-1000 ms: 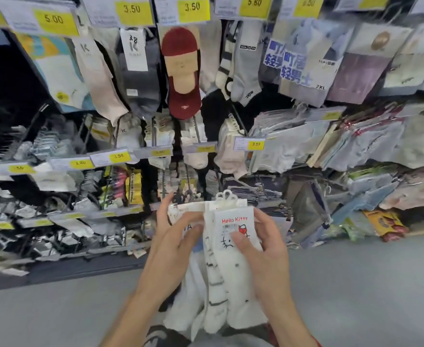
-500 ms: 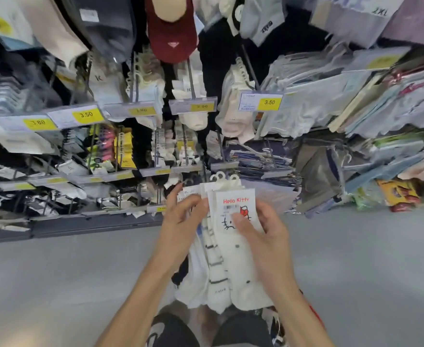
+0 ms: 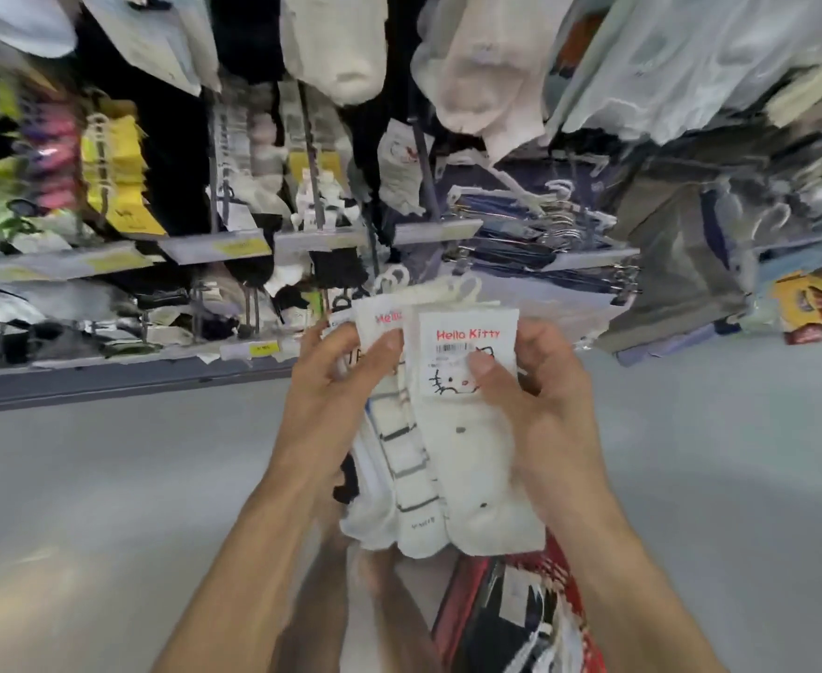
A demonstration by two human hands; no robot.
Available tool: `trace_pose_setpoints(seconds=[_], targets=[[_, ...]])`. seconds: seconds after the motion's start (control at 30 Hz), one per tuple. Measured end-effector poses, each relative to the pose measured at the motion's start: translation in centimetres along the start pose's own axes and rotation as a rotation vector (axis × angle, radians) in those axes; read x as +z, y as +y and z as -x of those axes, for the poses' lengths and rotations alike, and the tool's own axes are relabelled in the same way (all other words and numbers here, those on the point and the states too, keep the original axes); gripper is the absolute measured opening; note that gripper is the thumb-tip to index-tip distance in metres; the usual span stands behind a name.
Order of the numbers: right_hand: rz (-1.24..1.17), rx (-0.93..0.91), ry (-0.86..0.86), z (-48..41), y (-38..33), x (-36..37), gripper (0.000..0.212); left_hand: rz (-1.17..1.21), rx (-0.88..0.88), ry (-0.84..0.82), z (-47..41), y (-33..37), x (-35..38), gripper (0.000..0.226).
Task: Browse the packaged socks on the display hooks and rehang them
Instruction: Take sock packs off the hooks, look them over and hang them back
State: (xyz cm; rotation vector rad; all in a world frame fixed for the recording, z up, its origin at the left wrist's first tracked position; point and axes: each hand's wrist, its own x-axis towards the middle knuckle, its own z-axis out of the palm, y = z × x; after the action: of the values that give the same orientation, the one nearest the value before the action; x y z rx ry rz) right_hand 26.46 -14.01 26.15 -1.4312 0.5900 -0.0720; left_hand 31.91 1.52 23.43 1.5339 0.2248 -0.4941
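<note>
I hold a fanned bunch of white sock packs in front of me, below the display hooks. The front pack (image 3: 477,459) is white with small dark dots and a card printed "Hello Kitty". My right hand (image 3: 540,410) grips it, thumb pressed on the card. Behind it are striped white packs (image 3: 406,454), held by my left hand (image 3: 336,395) with the thumb on a second card. White plastic hanger loops (image 3: 452,286) stick up from the top of the bunch. The display hooks (image 3: 316,187) with more socks are above and behind.
Rows of hanging socks fill the rack, with price-tag rails (image 3: 214,247) across it. Dark folded items on hangers (image 3: 540,235) sit to the right. A red mesh basket (image 3: 511,619) with goods is low at my right. Grey floor (image 3: 108,478) lies on both sides.
The view has tipped further down, so the upper hooks have left the frame. My hands have spread the packs a little wider, and a second "Hello Kitty" card now shows.
</note>
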Motion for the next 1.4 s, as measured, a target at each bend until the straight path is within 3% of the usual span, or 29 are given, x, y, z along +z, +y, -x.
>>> trace_pose_setpoints(seconds=[0.1,0.17,0.3,0.43,0.57,0.73,0.87,1.0,1.2,1.4], targets=[[-0.292,0.117,0.034,-1.9,3.6,-0.5,0.028,0.063,0.038,-0.017,-1.7,-2.2,-1.2,0.032],[-0.338,0.134,0.158,-3.7,6.0,-1.3,0.032,0.059,0.046,0.008,-3.1,-3.7,-2.1,0.039],[-0.147,0.026,0.309,-9.7,10.8,-1.7,0.031,0.004,0.080,-0.016,-6.1,-7.0,-4.2,0.031],[0.047,-0.086,0.224,-16.8,14.2,0.6,0.034,-0.060,0.077,-0.084,-8.3,-9.3,-5.7,0.029],[0.015,-0.127,0.206,-22.0,15.4,3.0,0.034,-0.064,0.049,-0.122,-9.5,-11.1,-6.3,0.037],[0.037,-0.179,0.211,-24.8,16.0,3.8,0.020,-0.045,0.039,-0.174,-10.2,-12.1,-5.6,0.025],[0.096,-0.192,0.197,-25.8,15.9,4.0,0.020,-0.010,0.016,-0.229,-11.0,-12.4,-5.6,0.020],[0.188,-0.074,0.227,-26.6,15.4,4.9,0.032,-0.008,0.007,-0.261,-11.4,-12.5,-5.9,0.019],[0.053,-0.397,0.110,-28.4,14.4,5.5,0.016,0.008,0.016,-0.289,-11.7,-12.8,-6.3,0.020],[0.213,-0.592,0.062,-29.4,13.5,5.5,0.034,0.035,0.038,-0.303,-11.9,-12.9,-6.4,0.040]])
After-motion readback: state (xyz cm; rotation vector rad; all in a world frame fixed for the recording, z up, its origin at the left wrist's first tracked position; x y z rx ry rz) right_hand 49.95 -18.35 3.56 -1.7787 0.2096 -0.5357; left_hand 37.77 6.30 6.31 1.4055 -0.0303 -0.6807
